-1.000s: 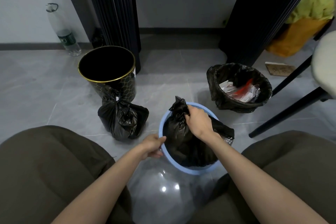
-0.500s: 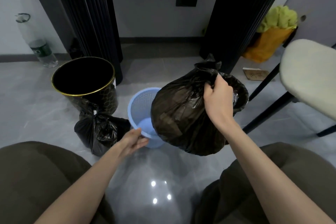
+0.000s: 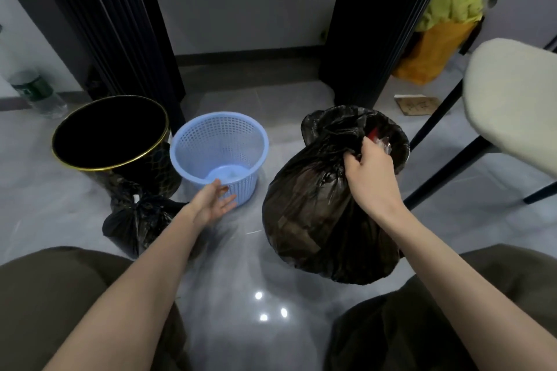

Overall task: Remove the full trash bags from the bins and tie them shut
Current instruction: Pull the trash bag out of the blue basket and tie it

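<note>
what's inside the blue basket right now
The blue basket holds no bag and looks empty: its pale solid bottom and mesh walls show. The left hand covers a bit of its near wall. Its black bag hangs in the right hand.

black bag [image 3: 325, 208] now out of blue basket [image 3: 220, 153], rightward; left hand [image 3: 212, 203] off the rim
</note>
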Action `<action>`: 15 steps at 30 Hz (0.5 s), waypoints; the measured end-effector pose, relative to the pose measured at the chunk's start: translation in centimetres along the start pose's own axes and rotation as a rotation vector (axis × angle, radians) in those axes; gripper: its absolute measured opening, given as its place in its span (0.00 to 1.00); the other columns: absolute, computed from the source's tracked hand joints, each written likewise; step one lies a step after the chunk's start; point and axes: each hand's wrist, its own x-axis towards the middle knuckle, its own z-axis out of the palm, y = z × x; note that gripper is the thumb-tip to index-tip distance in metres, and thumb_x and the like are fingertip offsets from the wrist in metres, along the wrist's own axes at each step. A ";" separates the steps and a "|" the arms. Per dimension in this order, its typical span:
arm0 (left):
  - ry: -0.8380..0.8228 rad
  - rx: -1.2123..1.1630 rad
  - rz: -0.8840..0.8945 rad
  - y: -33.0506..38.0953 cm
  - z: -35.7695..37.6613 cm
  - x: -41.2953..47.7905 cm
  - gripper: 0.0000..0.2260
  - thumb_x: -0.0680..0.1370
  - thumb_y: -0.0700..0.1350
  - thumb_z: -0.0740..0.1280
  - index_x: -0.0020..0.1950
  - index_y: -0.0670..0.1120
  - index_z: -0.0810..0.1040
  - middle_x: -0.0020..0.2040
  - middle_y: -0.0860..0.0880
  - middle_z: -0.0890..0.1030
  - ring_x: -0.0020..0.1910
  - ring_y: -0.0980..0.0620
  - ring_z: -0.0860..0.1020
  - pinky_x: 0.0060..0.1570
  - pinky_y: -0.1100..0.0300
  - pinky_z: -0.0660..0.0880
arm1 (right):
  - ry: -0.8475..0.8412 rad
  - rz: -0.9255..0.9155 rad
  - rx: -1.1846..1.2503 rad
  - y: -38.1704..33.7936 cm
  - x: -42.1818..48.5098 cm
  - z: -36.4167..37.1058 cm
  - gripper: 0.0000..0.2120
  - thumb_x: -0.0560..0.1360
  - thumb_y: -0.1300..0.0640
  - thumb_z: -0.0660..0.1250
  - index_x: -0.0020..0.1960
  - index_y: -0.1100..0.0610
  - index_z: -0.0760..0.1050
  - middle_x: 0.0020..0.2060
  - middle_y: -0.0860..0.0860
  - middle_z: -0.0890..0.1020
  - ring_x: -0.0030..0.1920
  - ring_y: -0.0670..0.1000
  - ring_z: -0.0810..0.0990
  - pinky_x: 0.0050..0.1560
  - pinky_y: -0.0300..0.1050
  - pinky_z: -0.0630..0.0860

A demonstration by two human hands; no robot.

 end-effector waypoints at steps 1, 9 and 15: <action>-0.010 -0.020 -0.003 0.4 -0.1 0.3 0.21 0.83 0.49 0.53 0.74 0.42 0.61 0.72 0.48 0.65 0.69 0.44 0.69 0.63 0.49 0.69 | -0.012 0.009 -0.011 0.2 0.0 0.4 0.09 0.78 0.64 0.56 0.40 0.56 0.68 0.31 0.48 0.72 0.33 0.50 0.72 0.34 0.44 0.64; -0.055 0.284 -0.014 0.5 0.8 -0.6 0.21 0.82 0.43 0.56 0.75 0.48 0.58 0.74 0.47 0.63 0.67 0.41 0.70 0.59 0.47 0.72 | -0.097 0.058 0.042 0.8 0.1 3.0 0.11 0.76 0.64 0.57 0.37 0.53 0.65 0.32 0.47 0.73 0.40 0.54 0.73 0.40 0.44 0.65; -0.042 0.536 0.185 0.7 2.8 -5.5 0.21 0.81 0.40 0.56 0.74 0.47 0.62 0.73 0.48 0.65 0.70 0.48 0.67 0.63 0.52 0.68 | -0.207 0.059 0.040 1.0 -0.9 4.8 0.07 0.76 0.65 0.58 0.41 0.57 0.68 0.41 0.57 0.80 0.47 0.59 0.77 0.43 0.45 0.66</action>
